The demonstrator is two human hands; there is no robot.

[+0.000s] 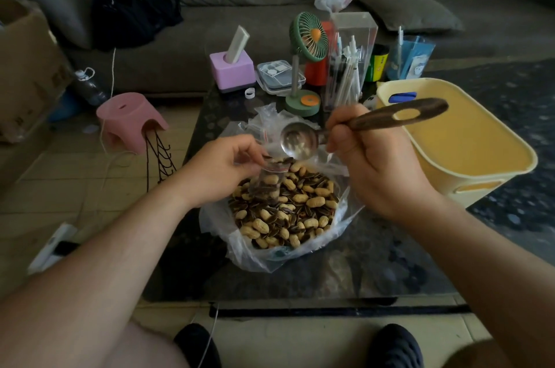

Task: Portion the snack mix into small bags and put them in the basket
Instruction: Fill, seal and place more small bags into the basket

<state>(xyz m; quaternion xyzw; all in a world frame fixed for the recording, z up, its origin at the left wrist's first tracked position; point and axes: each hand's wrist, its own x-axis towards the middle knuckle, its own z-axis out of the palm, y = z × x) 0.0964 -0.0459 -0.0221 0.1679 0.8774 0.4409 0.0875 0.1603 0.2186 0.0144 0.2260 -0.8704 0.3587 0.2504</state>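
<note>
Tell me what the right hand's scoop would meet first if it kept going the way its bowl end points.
The right hand aims the scoop leftward and slightly down. First in line looks to be the small bag held by the left hand, right at its mouth, though depth is hard to judge from this single view.

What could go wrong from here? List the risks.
1. The left hand pinches the small zip bag by its mouth; the narrow opening could make nuts from the scoop miss, though they would likely fall back into the snack mix.
2. The bag looks nearly full; sealing may be hard.
</note>
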